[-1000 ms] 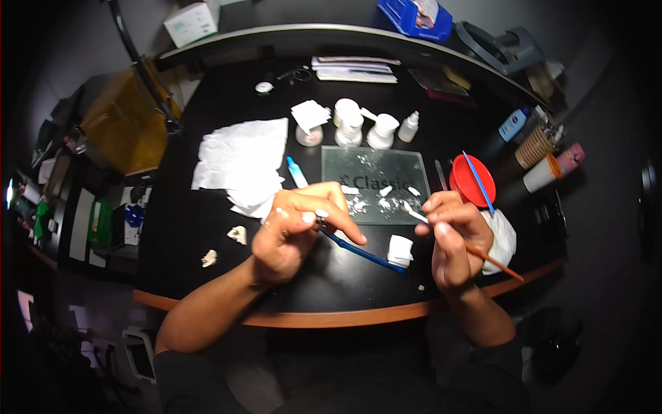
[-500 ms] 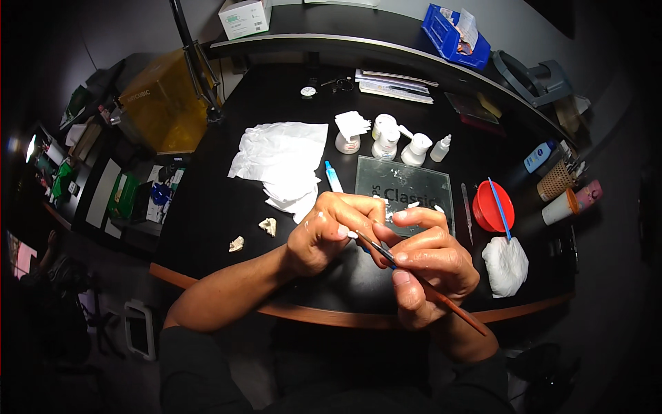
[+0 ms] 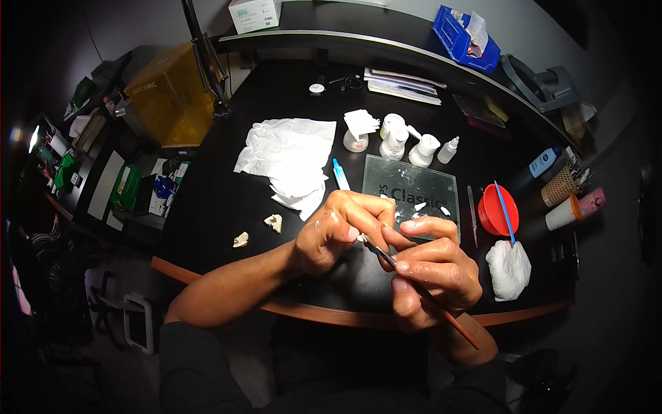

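My left hand (image 3: pixel 334 241) is closed, with a small white tooth-like piece (image 3: pixel 361 239) pinched at its thumb tip. My right hand (image 3: pixel 434 272) grips a fine brush (image 3: pixel 453 321) with an orange-brown handle and black ferrule; its tip is at the white piece, and its fingers are close against my left hand. Behind both hands lies a glass slab (image 3: pixel 407 172) with white paste and several small white pieces. Just beyond stand white jars (image 3: pixel 393 143) and a dropper bottle (image 3: pixel 447 152). A red bowl (image 3: pixel 489 210) with a blue stick across it sits to the right.
Paper sheets (image 3: pixel 283 145), a blue-white tube (image 3: pixel 340 176) and two beige casts (image 3: pixel 272 223) lie left on the black desk (image 3: pixel 214 234). A white wad (image 3: pixel 507 272) and cups (image 3: pixel 560 219) are at the right; a lamp arm (image 3: pixel 207 62) rises at back left.
My right hand has moved left to meet my left hand, bringing the brush tip onto the small white piece. The camera view has shifted, moving the desk rightward in the picture.
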Available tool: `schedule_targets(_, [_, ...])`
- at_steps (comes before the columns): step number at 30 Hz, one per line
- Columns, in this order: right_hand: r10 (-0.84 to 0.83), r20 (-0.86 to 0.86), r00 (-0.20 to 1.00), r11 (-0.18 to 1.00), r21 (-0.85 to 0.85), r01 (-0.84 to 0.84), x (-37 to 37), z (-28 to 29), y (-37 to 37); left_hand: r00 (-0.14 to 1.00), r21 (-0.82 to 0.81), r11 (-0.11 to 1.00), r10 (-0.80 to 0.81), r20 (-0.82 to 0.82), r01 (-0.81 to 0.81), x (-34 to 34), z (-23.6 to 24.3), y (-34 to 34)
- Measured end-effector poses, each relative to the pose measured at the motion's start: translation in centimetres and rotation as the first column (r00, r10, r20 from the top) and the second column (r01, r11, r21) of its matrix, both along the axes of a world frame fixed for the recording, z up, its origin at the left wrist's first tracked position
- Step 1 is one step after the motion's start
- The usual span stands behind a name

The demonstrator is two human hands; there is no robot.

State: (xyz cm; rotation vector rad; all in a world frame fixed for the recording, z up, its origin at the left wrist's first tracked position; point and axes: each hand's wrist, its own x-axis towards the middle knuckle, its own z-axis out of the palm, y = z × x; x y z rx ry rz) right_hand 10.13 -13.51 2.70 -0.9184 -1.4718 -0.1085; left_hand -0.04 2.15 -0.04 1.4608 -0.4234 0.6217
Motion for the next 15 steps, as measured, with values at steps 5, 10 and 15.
schedule_targets(5, [0.0,0.004,1.0,1.0,0.004,0.0,0.06,0.07,0.0,1.0,0.016,1.0,0.009,-0.006,-0.009,-0.01,0.19,0.02])
schedule_targets(10, [-0.009,0.01,1.0,1.0,-0.012,0.009,0.07,0.02,-0.09,1.0,0.006,1.0,0.008,0.002,-0.008,0.02,0.01,0.01])
schedule_targets(15, [0.008,0.002,1.0,1.0,-0.022,-0.008,0.06,0.06,-0.14,1.0,0.019,1.0,0.007,-0.013,-0.006,-0.05,-0.01,0.14])
